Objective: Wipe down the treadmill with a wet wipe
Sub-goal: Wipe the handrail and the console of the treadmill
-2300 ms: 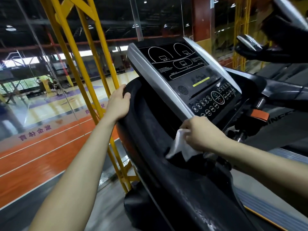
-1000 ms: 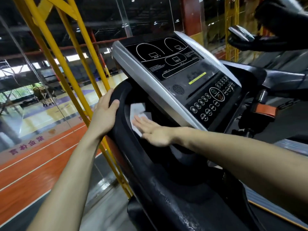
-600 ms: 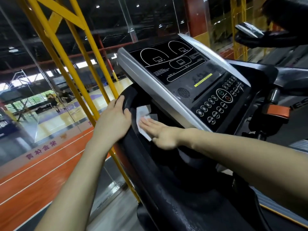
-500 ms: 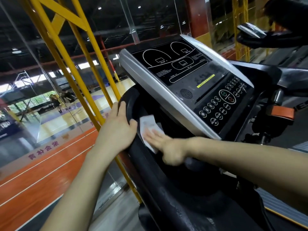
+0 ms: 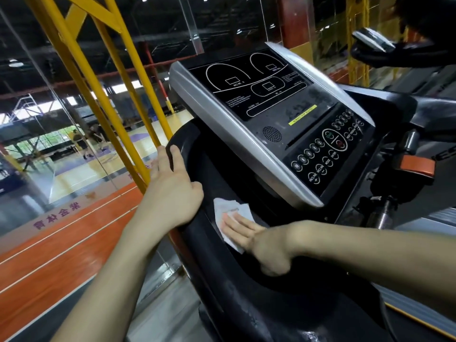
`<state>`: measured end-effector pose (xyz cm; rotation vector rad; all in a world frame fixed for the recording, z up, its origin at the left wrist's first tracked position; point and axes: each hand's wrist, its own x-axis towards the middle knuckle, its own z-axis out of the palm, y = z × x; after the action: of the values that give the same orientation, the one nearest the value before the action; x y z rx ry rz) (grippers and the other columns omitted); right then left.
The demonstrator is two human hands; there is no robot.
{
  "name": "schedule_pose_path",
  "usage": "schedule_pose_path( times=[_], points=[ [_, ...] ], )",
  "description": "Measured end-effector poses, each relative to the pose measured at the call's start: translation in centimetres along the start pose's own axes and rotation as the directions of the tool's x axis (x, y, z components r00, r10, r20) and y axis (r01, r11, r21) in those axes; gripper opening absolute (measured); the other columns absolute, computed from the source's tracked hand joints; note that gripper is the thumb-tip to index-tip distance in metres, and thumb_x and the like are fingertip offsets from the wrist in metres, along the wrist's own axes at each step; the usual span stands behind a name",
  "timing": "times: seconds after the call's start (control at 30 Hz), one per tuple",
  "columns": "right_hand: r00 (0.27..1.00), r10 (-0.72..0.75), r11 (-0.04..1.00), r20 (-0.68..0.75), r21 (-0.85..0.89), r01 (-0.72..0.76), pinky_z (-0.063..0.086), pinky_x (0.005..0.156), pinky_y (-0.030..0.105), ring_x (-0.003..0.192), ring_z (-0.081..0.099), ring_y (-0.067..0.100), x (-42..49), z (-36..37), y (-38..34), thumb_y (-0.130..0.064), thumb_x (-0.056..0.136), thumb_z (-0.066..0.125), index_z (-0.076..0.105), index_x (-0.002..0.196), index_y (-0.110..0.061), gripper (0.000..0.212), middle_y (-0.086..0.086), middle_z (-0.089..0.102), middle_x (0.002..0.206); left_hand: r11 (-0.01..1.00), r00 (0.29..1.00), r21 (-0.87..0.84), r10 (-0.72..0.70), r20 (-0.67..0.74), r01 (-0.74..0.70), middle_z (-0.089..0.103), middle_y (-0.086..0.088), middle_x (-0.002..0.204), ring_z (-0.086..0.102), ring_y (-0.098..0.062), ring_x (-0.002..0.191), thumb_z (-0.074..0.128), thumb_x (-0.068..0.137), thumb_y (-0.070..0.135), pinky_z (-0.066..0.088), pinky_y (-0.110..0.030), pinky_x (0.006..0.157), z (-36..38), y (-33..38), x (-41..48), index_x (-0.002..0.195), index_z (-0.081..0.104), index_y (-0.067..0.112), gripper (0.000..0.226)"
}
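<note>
Pressed the wipe (image 5: 229,209) flat under straight right fingers (image 5: 237,225), nothing pinched, right hand (image 5: 262,244) laid open in the black tray (image 5: 222,174) of the treadmill (image 5: 271,304), just below the console (image 5: 271,107). Wrapped left fingers (image 5: 176,156) over the rim (image 5: 183,133), left hand (image 5: 172,193) gripping it, thumb just beside the wipe. Had a yellow frame (image 5: 74,58) just left of the rim, glass (image 5: 49,144) behind it.

Two hands, the left hand (image 5: 172,193) and the right hand (image 5: 256,240), and one white wet wipe (image 5: 228,208).
One treadmill (image 5: 234,292) stands close, with one console (image 5: 246,99) bearing one round speaker grille (image 5: 271,134) and one yellow warning strip (image 5: 302,114); one orange clip (image 5: 417,166) sits beside it; a second console (image 5: 372,40) shows at upper right.
</note>
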<state>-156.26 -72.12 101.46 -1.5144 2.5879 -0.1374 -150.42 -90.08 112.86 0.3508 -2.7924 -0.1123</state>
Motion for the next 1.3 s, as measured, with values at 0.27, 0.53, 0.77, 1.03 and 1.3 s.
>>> schedule_pose_path(
  times=[0.27, 0.53, 0.77, 1.03, 1.3],
  points=[
    [0.993, -0.01, 0.999, -0.121, -0.054, 0.003, -0.02, 0.124, 0.03, 0.158, -0.031, 0.031, 1.4, -0.5, 0.4, -0.001, 0.093, 0.058, -0.023, 0.162, -0.001, 0.107, 0.016, -0.036, 0.169, 0.998, 1.0, -0.068, 0.007, -0.02, -0.009, -0.021, -0.006, 0.177, -0.008, -0.031, 0.165, 0.046, 0.107, 0.028, 0.006, -0.044, 0.134, 0.2, -0.7, 0.2, 0.17, -0.011, 0.019, 0.085],
    [0.947, -0.01, 0.97, -0.321, 0.225, 0.087, -0.001, 0.128, 0.018, 0.165, -0.002, 0.019, 2.7, -1.2, 1.1, 0.011, 0.092, 0.059, 0.006, 0.17, -0.013, 0.098, 0.005, -0.003, 0.179, 0.986, 0.996, -0.168, -0.001, -0.091, -0.014, -0.014, 0.0, 0.178, -0.004, -0.025, 0.165, 0.044, 0.11, 0.026, 0.008, -0.042, 0.133, 0.2, -0.4, -0.3, 0.172, -0.001, 0.023, 0.077],
    [0.847, 0.153, 0.958, -0.51, 0.288, 0.0, 0.054, 0.084, 0.034, 0.095, 0.068, 0.024, 2.1, -1.7, -1.0, -0.005, 0.087, 0.068, 0.073, 0.11, -0.018, 0.027, 0.003, 0.074, 0.105, 0.952, 0.973, -0.294, 0.012, -0.229, -0.081, 0.014, 0.009, 0.178, 0.017, -0.018, 0.163, 0.038, 0.112, 0.02, 0.014, -0.036, 0.129, -0.1, -1.0, -0.9, 0.168, 0.03, 0.029, 0.058],
    [0.871, 0.277, 0.426, -0.405, 0.865, 0.266, 0.053, 0.073, 0.035, 0.069, 0.062, 0.029, -0.4, -6.1, -4.5, -0.016, 0.081, 0.058, 0.068, 0.096, 0.002, 0.025, 0.033, 0.068, 0.088, 0.951, 0.964, -0.289, 0.028, -0.266, -0.108, 0.021, 0.005, 0.176, 0.022, -0.018, 0.162, 0.035, 0.112, 0.019, 0.017, -0.029, 0.125, 0.0, -1.5, -0.9, 0.166, 0.037, 0.027, 0.054],
    [0.869, 0.279, 0.413, -0.409, 0.868, 0.276, 0.051, 0.113, 0.035, 0.117, 0.07, 0.008, -1.4, -4.2, -5.6, -0.018, 0.103, 0.066, 0.067, 0.143, -0.034, 0.044, -0.013, 0.076, 0.122, 0.984, 0.972, -0.16, 0.043, -0.232, -0.082, 0.009, 0.004, 0.179, 0.02, -0.024, 0.162, 0.031, 0.113, 0.023, 0.024, -0.042, 0.125, 0.2, -1.1, -0.6, 0.17, 0.024, 0.024, 0.057]
  ],
)
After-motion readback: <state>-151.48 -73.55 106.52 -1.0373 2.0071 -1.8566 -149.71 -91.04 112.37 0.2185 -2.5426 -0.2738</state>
